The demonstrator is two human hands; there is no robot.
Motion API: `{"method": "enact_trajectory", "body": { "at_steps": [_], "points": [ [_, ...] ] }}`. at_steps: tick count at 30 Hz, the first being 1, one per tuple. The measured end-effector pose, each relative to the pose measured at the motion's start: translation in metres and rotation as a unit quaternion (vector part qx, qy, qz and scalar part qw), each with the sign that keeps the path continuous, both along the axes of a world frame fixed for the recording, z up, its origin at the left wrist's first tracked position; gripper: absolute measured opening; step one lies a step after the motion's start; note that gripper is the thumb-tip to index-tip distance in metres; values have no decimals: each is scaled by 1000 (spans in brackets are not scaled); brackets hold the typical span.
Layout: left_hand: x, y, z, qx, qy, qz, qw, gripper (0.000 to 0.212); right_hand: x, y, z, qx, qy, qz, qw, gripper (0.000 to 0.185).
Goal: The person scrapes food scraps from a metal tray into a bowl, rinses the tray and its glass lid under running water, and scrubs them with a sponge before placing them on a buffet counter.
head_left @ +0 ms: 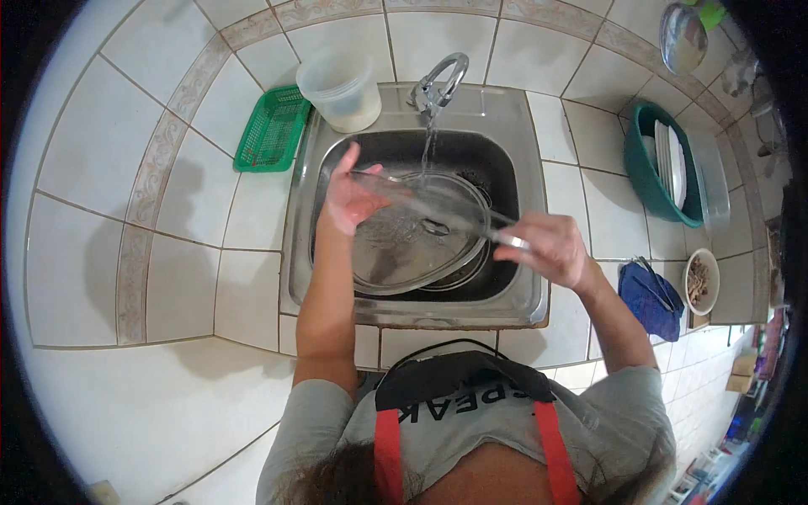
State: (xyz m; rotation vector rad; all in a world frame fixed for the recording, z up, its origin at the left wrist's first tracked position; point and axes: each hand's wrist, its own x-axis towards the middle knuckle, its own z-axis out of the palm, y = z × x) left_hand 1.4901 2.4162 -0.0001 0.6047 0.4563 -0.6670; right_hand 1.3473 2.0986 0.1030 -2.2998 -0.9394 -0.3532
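My right hand [549, 247] grips the near end of a thin greyish object [435, 205], blurred by motion, with a shiny end at my fingers. It slants across the sink toward my left hand [353, 196], whose fingers are spread around its far end. Whether that hand grips it is hidden by the blur. Below lies a large, clear-rimmed oval vessel [391, 259] with water in it, inside the steel sink [530, 278]. Other round-rimmed ware [464, 274] shows partly under it. Water runs from the chrome faucet [435, 95] into the sink.
At back left stand a translucent plastic bucket [344, 95] and a green plastic basket [271, 129]. On the right are a green basin [641, 170] with white plates [672, 164], a blue cloth [644, 303] with tongs-like metal on it, and a white bowl [710, 300] of brownish pieces.
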Motion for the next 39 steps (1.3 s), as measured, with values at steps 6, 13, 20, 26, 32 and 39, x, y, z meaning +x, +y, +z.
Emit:
{"method": "enact_trajectory", "body": {
  "at_steps": [6, 13, 20, 26, 32, 39],
  "points": [
    [-21, 24, -13, -3, -196, 16, 981, 46, 13, -15, -22, -198, 66, 93, 974, 59],
    [-51, -15, -15, 0, -194, 160, 968, 59, 92, 43, -110, -204, 66, -213, 953, 74],
    [-47, 8, -51, 57, -237, 141, 960, 62, 120, 159, -104, -136, 85, 37, 986, 62],
    [-58, -21, -31, 45, -180, 206, 961, 61, 132, 170, -117, -147, 21, -112, 983, 59],
    [-64, -31, -19, 35, -190, 196, 961, 67, 146, 100, -139, -117, -23, -249, 961, 59],
    [-62, -5, -20, 60, -196, 234, 950, 66, 69, 139, -123, -130, 102, 8, 986, 54]
  ]
}}
